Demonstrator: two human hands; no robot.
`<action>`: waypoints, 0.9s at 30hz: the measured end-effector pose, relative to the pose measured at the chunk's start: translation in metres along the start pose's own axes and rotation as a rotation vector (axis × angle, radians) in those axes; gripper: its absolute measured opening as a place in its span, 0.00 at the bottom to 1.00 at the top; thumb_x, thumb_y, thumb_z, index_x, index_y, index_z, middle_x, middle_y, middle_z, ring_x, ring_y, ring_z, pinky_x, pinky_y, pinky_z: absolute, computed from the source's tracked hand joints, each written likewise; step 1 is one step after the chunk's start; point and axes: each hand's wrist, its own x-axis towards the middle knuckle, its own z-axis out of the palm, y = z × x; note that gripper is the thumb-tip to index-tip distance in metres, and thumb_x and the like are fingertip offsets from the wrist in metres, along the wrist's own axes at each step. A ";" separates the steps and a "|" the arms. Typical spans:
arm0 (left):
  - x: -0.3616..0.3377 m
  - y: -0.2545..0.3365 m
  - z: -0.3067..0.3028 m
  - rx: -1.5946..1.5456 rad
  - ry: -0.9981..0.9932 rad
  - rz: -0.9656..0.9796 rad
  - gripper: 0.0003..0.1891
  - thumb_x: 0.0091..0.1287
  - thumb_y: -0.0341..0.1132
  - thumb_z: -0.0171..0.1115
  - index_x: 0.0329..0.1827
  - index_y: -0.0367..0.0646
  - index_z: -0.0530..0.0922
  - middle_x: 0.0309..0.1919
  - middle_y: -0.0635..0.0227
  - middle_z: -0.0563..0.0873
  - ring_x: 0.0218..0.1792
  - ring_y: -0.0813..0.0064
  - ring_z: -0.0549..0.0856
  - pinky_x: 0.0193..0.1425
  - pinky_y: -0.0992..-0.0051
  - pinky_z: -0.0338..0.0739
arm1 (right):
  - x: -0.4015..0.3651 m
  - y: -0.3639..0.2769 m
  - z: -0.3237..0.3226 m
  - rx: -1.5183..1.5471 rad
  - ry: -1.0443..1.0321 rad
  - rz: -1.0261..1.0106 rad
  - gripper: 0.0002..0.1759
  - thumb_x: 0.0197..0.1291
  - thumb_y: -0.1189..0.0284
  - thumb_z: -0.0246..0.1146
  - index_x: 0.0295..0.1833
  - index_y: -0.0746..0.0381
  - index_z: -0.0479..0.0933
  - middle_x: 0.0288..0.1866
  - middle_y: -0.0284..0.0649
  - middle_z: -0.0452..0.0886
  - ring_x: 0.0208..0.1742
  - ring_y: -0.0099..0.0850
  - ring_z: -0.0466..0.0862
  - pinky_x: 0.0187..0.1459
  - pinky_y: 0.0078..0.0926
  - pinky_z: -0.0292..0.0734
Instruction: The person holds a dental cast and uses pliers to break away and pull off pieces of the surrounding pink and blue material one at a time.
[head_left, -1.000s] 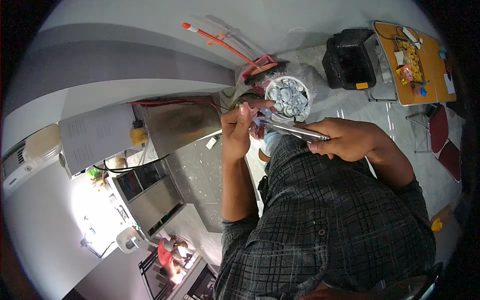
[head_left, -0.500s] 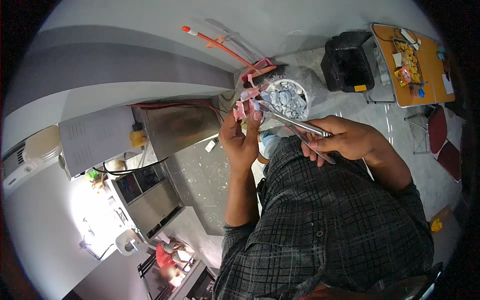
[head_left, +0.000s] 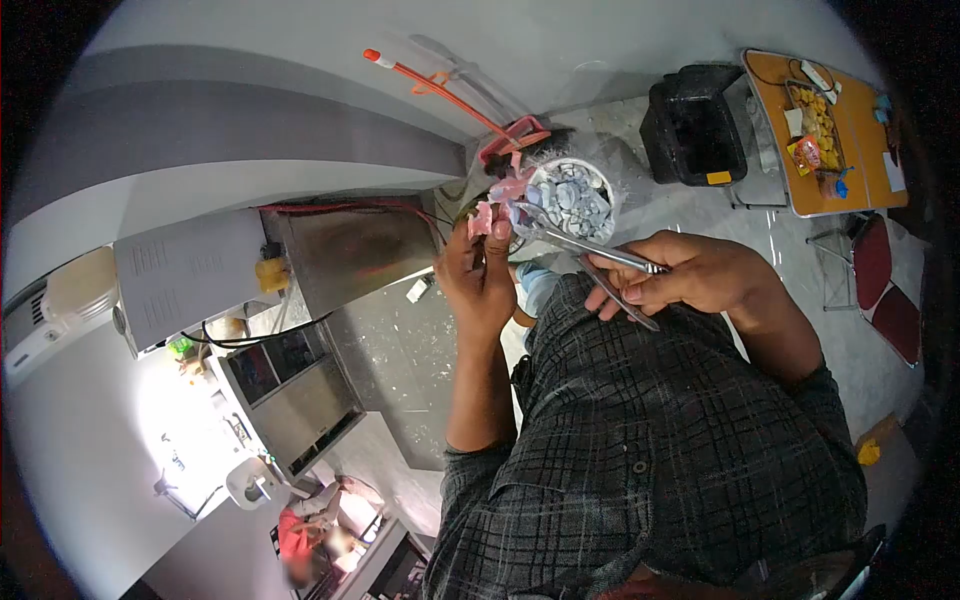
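My left hand (head_left: pixel 476 285) is raised at the centre, thumb and fingers pinched around an irregular pink piece (head_left: pixel 482 220). Pale bluish lumps show beside the pink. From the right, my right hand (head_left: pixel 695 275) grips silvery metal pliers (head_left: pixel 592 249) by their handles, which are spread apart. The pliers' jaws reach to the pink piece at my left fingertips and overlap it in this view. Behind the jaws, a round white bucket (head_left: pixel 609 187) full of grey-white broken chunks (head_left: pixel 572 200) stands on the floor.
An orange-handled broom (head_left: pixel 440 92) and a pink dustpan (head_left: pixel 526 130) lean by the wall. To the right are a black bin (head_left: pixel 694 130), a wooden-topped table (head_left: pixel 868 150) with a tray of yellow pieces, and a dark red chair (head_left: pixel 874 260). At lower left sits a person in red (head_left: pixel 298 535).
My left hand has shifted slightly left with the pink piece. The pliers' lower handle has moved a little left. In the background, the seated person has leaned to the left.
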 end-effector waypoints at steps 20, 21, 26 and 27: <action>0.000 -0.002 -0.006 0.228 -0.007 0.125 0.07 0.69 0.33 0.67 0.37 0.36 0.82 0.22 0.61 0.82 0.24 0.75 0.79 0.30 0.73 0.72 | 0.000 0.006 0.007 0.165 0.005 0.035 0.25 0.74 0.70 0.54 0.71 0.72 0.65 0.45 0.46 0.79 0.41 0.32 0.81 0.38 0.31 0.83; 0.000 0.000 -0.004 0.218 0.011 0.175 0.06 0.68 0.30 0.67 0.35 0.38 0.80 0.20 0.57 0.79 0.18 0.68 0.77 0.25 0.69 0.69 | 0.000 0.010 0.005 0.203 -0.025 0.023 0.24 0.74 0.70 0.53 0.70 0.72 0.65 0.43 0.44 0.78 0.40 0.30 0.81 0.37 0.30 0.81; -0.003 -0.004 -0.008 0.194 0.003 0.152 0.08 0.69 0.32 0.67 0.37 0.35 0.82 0.24 0.64 0.83 0.26 0.76 0.80 0.31 0.74 0.73 | -0.001 0.008 0.006 0.250 -0.065 0.053 0.23 0.75 0.70 0.52 0.68 0.73 0.67 0.39 0.42 0.77 0.38 0.28 0.80 0.35 0.29 0.79; -0.004 -0.001 -0.008 0.196 0.000 0.131 0.10 0.70 0.34 0.68 0.37 0.34 0.83 0.26 0.70 0.85 0.30 0.83 0.79 0.35 0.78 0.74 | -0.002 0.006 0.007 0.250 -0.071 0.084 0.22 0.75 0.71 0.52 0.67 0.73 0.68 0.39 0.42 0.77 0.38 0.28 0.80 0.35 0.29 0.79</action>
